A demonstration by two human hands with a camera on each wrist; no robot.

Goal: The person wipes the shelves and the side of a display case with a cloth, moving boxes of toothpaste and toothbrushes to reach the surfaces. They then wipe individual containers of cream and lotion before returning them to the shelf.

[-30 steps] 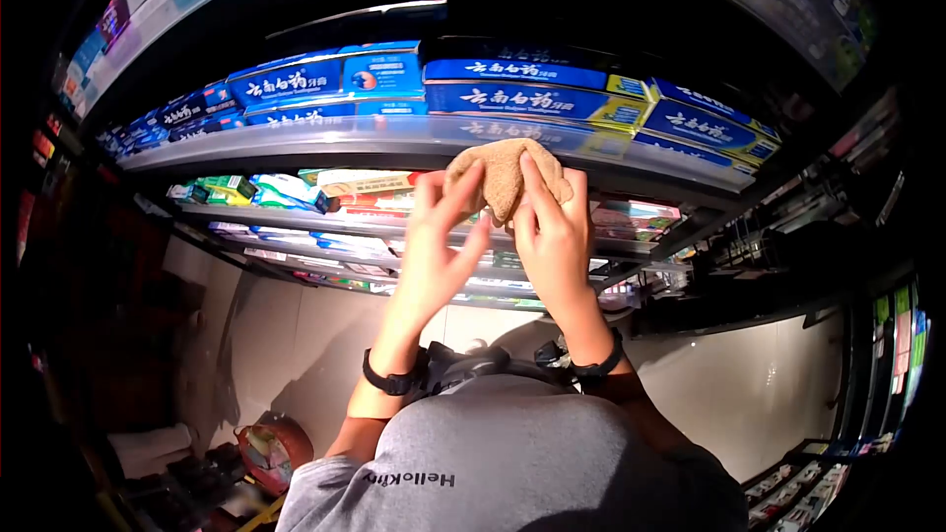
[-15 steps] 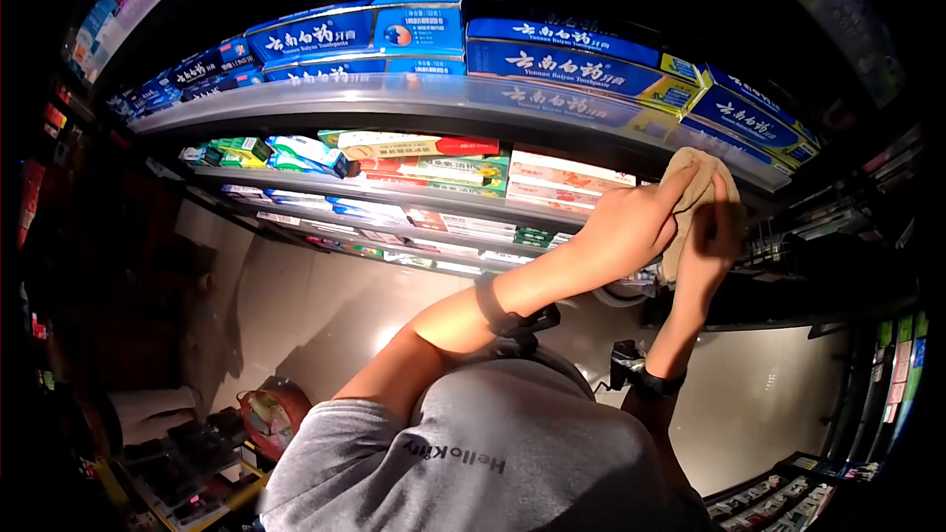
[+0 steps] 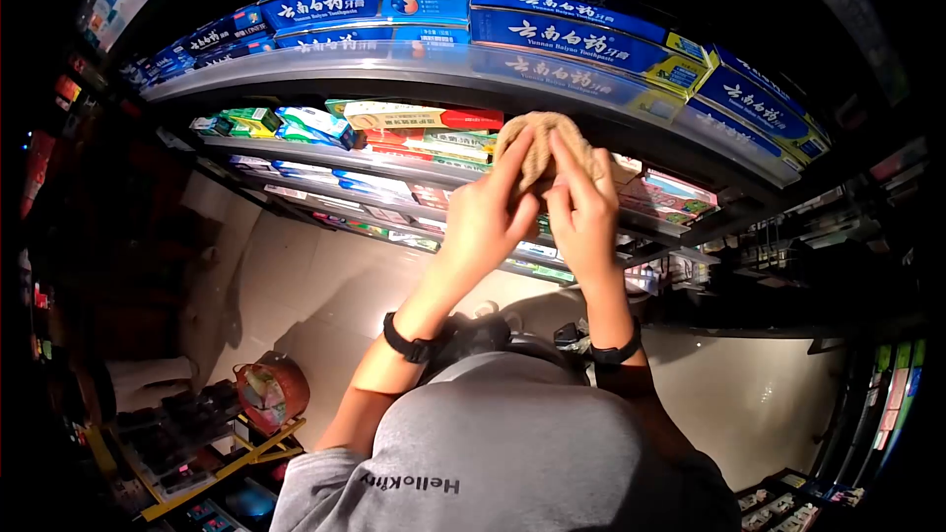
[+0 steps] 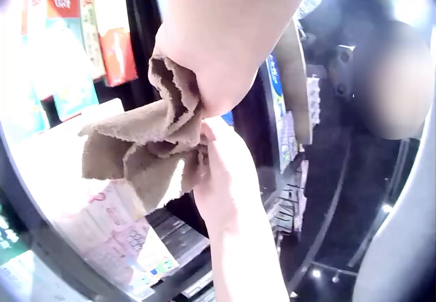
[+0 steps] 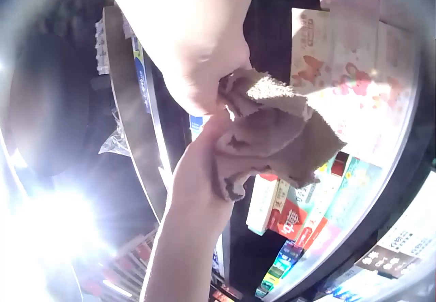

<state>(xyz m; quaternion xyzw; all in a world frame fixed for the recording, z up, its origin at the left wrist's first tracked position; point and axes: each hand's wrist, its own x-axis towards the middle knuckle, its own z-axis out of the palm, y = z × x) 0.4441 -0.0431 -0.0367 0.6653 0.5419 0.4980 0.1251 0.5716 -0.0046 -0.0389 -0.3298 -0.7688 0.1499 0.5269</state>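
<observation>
Brown cloth (image 3: 537,133), bunched and creased, sits between the left hand (image 3: 480,222) and the right hand (image 3: 588,209), in front of the shelving. It looks light, soft and limp, with a fuzzy surface that should give good grip and little chance of slipping. Nothing about it seems fragile; its loose folds would sag or flop wherever they are unsupported, so it is best held in gathered folds, with a pinch at each side and fingers spread along the top to keep it flat.

Both hands pinch the cloth, left on its left side and right on its right, close together, index fingers extended up over it; the wrist views show folds hanging out beyond the fingers. It lies just below the upper shelf's clear front strip (image 3: 345,61) and the blue toothpaste boxes (image 3: 576,39), with pink boxes (image 3: 675,195) to its right. Whether it touches the shelf edge, I cannot tell.
</observation>
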